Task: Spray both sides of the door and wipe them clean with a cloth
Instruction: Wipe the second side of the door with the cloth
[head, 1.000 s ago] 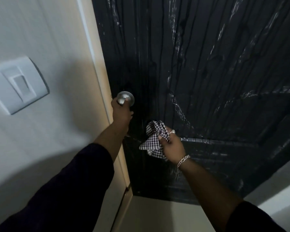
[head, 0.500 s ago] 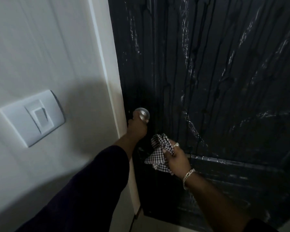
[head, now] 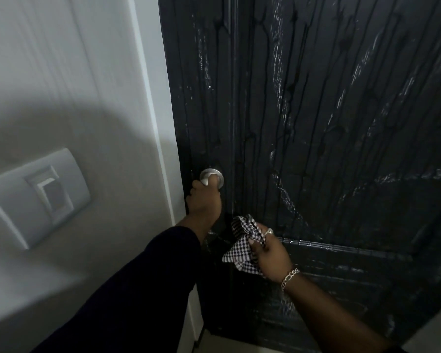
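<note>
Gripping the knob [head: 211, 176], left hand [head: 205, 201]; right hand [head: 271, 254] clutching cloth [head: 241, 247].

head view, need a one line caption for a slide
Left hand grips the silver knob of a streaked black door while the right hand holds a checkered cloth against it.

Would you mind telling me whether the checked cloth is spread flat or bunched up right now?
Bunched up. The right hand grips the checked cloth in a crumpled wad, its corners sticking out loose.

Light switch [head: 37, 197] left of door [head: 329, 123]
</note>
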